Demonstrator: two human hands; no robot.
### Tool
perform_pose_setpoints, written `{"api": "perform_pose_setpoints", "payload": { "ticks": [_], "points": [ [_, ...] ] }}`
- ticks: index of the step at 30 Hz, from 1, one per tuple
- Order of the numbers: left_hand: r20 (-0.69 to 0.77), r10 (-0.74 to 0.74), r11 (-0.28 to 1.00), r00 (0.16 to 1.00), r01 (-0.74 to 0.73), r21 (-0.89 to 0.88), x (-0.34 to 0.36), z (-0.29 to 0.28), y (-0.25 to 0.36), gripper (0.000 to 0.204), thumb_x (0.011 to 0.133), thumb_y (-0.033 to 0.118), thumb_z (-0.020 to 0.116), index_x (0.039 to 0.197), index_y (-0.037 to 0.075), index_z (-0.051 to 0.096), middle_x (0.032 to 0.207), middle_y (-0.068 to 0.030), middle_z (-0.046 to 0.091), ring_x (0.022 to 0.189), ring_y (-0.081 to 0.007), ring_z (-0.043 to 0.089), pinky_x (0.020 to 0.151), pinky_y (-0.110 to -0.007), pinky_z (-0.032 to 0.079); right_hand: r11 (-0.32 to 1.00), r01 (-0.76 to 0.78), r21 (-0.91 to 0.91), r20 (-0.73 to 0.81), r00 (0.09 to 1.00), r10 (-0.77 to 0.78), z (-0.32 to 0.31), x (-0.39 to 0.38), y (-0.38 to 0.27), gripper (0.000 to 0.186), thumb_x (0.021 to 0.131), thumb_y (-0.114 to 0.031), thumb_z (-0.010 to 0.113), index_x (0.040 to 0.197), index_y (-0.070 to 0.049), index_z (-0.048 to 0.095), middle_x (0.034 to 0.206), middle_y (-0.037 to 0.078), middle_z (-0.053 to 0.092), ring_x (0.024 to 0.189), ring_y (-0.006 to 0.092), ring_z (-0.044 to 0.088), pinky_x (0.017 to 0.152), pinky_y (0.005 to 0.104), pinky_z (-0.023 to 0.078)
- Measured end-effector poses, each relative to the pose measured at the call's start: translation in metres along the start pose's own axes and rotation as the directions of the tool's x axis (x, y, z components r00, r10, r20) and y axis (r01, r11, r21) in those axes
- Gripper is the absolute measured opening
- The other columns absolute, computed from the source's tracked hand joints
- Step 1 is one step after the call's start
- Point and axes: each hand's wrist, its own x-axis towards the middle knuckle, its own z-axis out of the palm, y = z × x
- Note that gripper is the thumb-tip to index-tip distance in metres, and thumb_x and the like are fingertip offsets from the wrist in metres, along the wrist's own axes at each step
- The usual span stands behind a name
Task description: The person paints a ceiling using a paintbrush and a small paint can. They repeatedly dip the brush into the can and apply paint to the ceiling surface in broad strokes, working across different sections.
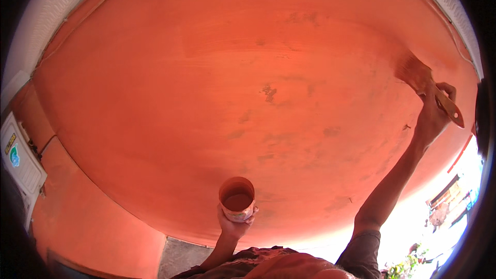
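Observation:
My right hand is closed round the handle of a wide paintbrush, whose bristles press on the orange wall at the upper right. Part of the wooden handle, with a hole near its end, sticks out past my fingers. Low in the middle, my left hand grips a round paint cup from below. Reddish-orange paint lies inside it, and paint smears its outside. Dark, patchy marks show through the wall's colour near the centre and towards the lower right.
White textured trim borders the wall at top left and right, with a cable along it. A white plastic panel with a sticker stands at the left. Grey floor shows at the bottom. Green plants lie in bright light at lower right.

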Motion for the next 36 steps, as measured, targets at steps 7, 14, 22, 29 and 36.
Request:
{"api": "perform_pose_setpoints", "payload": {
  "ticks": [7, 14, 22, 29, 36],
  "points": [
    [0.018, 0.014, 0.999, 1.000, -0.015, 0.028, 0.001, -0.003, -0.007, 0.073, 0.087, 0.063, 0.064, 0.136, 0.010, 0.053, 0.116, -0.0160, 0.059, 0.103, -0.0349, 0.057, 0.060, -0.028, 0.052, 0.921, 0.387, -0.036, 0.192, 0.907, -0.374, 0.063, -0.061, -0.086, 0.009, 0.090, -0.012, 0.077, 0.093, -0.005, 0.071, 0.085, 0.002, 0.065, 0.079, 0.0146, 0.067, 0.071, 0.0281, 0.053],
    [0.010, 0.045, 0.998, 0.999, -0.044, -0.045, -0.009, -0.017, -0.003, 0.076, 0.085, 0.064, 0.065, 0.136, 0.009, 0.053, 0.120, -0.0175, 0.057, 0.111, -0.0321, 0.052, 0.062, -0.028, 0.052, 0.744, 0.410, 0.527, 0.508, 0.550, -0.663, 0.145, -0.170, -0.270, 0.021, 0.084, -0.007, 0.068, 0.102, -0.009, 0.057, 0.090, 0.017, 0.067, 0.079, 0.0373, 0.069, 0.051, 0.0475, 0.053],
    [0.018, 0.062, 0.998, 0.998, -0.062, 0.003, -0.007, -0.004, 0.009, 0.078, 0.090, 0.067, 0.054, 0.141, 0.008, 0.051, 0.123, -0.0145, 0.061, 0.101, -0.0356, 0.060, 0.060, -0.031, 0.049, 0.866, 0.240, 0.438, 0.324, 0.857, -0.401, 0.107, -0.081, -0.141, 0.016, 0.088, -0.012, 0.073, 0.095, -0.006, 0.060, 0.083, 0.005, 0.061, 0.079, 0.0196, 0.061, 0.066, 0.0328, 0.050],
    [0.017, 0.018, 1.000, 1.000, -0.018, -0.009, 0.000, 0.004, 0.004, 0.077, 0.090, 0.067, 0.053, 0.141, 0.008, 0.051, 0.123, -0.0147, 0.061, 0.101, -0.0363, 0.060, 0.059, -0.032, 0.049, 0.996, 0.037, -0.084, 0.076, 0.997, -0.030, 0.014, 0.014, -0.035, 0.026, 0.091, -0.023, 0.077, 0.083, -0.004, 0.061, 0.076, -0.002, 0.060, 0.074, 0.0081, 0.058, 0.068, 0.0253, 0.047],
    [0.050, 0.011, 1.000, 0.999, -0.010, -0.012, 0.002, -0.004, -0.004, 0.075, 0.091, 0.065, 0.052, 0.140, 0.009, 0.051, 0.122, -0.0152, 0.061, 0.101, -0.0364, 0.060, 0.059, -0.031, 0.050, 0.827, 0.520, 0.213, 0.239, 0.793, -0.560, 0.123, -0.102, -0.177, 0.036, 0.076, -0.007, 0.079, 0.110, -0.014, 0.072, 0.102, 0.005, 0.074, 0.089, 0.0277, 0.073, 0.072, 0.0411, 0.059]
  ]
}}
